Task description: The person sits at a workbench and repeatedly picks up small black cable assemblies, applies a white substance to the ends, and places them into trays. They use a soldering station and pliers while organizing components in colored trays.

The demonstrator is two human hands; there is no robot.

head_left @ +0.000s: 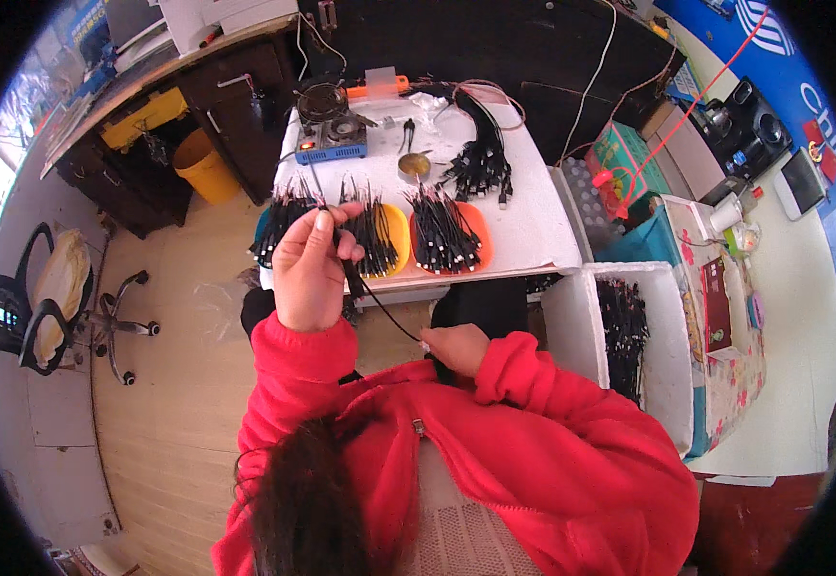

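My left hand (305,274) is raised over the table's front edge, thumb and fingers pinching a thin black cable (387,314). Lower and to the right, my right hand (458,348) closes around the same cable, near a small pale end. Between the hands the cable runs slantwise. Just behind my left hand are bundles of black cables with stripped wire ends, in a yellow bowl (400,235), an orange bowl (481,230) and a mostly hidden blue one. My left fingers hide the cable tip.
A blue soldering station (332,149) and a small tin of amber material (414,167) stand on the white table (538,226). More black cables (480,158) lie at its back. A foam box (668,336) of cables is at right; an office chair (58,288) stands left.
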